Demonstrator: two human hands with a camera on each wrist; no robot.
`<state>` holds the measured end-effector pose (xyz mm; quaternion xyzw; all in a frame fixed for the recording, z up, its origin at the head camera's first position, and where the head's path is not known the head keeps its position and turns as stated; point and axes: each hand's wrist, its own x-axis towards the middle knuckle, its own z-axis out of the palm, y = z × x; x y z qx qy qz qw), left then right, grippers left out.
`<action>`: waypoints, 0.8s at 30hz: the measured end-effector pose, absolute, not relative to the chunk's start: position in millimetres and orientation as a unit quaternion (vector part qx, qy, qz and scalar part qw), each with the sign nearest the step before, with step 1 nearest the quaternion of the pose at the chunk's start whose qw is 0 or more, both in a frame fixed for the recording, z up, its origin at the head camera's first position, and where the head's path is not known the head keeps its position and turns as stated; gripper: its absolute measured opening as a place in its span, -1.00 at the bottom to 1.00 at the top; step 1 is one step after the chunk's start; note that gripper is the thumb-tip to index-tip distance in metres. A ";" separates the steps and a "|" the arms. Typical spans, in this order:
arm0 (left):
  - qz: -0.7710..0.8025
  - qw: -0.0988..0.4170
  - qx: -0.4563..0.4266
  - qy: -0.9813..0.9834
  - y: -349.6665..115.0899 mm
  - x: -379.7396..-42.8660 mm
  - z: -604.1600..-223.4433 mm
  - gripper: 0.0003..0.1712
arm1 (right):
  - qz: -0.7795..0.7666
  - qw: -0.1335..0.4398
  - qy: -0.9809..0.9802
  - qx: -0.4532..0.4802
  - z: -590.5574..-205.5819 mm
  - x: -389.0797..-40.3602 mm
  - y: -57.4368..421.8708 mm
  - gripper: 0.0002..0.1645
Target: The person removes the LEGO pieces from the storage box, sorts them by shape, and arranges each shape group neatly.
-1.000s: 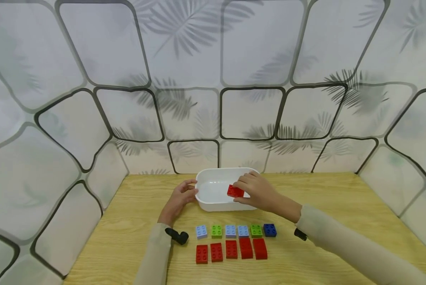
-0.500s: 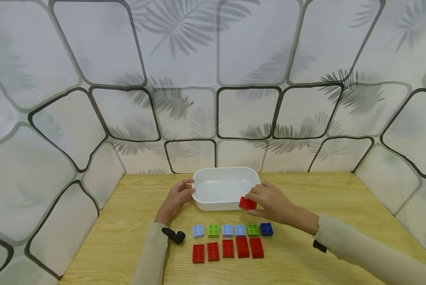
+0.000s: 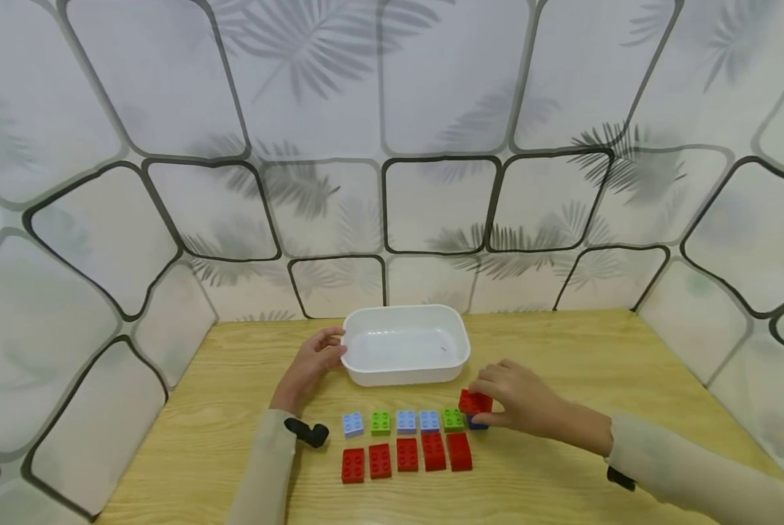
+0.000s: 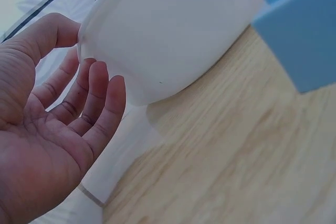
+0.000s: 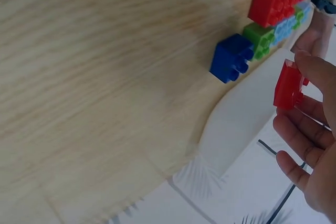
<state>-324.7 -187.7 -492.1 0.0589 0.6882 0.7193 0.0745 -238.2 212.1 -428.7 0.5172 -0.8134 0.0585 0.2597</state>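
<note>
In the head view my right hand [image 3: 519, 399] pinches a red toy brick [image 3: 474, 402] between thumb and fingers. From above, this brick partly covers a dark blue brick [image 3: 478, 423]; the right wrist view shows the red brick [image 5: 288, 85] held apart from the blue one [image 5: 231, 57]. At the left end of a white plastic tub [image 3: 405, 375], my left hand [image 3: 309, 364] holds the rim. In the left wrist view its thumb and fingertips meet the tub's edge [image 4: 157, 40]. No bricks lie in the tub.
A row of light blue bricks [image 3: 406, 421] and green bricks [image 3: 381, 423] lies in front of the tub. Nearer still runs a row of several red bricks [image 3: 407, 455]. A patterned wall [image 3: 431, 211] stands behind the wooden table [image 3: 562, 343].
My right hand has carried the red brick out from over the tub, toward the front right, to above the dark blue brick. The left hand has stayed at the tub's rim.
</note>
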 end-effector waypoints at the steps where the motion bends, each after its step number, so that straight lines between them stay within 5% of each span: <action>1: 0.718 0.074 0.058 0.690 -188.3 -324.4 -491.4 -0.54 | 0.063 0.253 -0.814 0.519 -429.3 -236.7 213.4 -0.51; 14: 0.704 0.061 0.079 0.704 -191.3 -324.8 -490.8 -0.52 | 0.129 0.140 -0.825 0.533 -439.5 -222.1 225.5 -0.66; 24: 0.701 0.063 0.090 0.705 -190.5 -325.5 -493.5 -0.49 | 0.120 0.157 -0.827 0.526 -456.4 -212.5 231.2 -0.63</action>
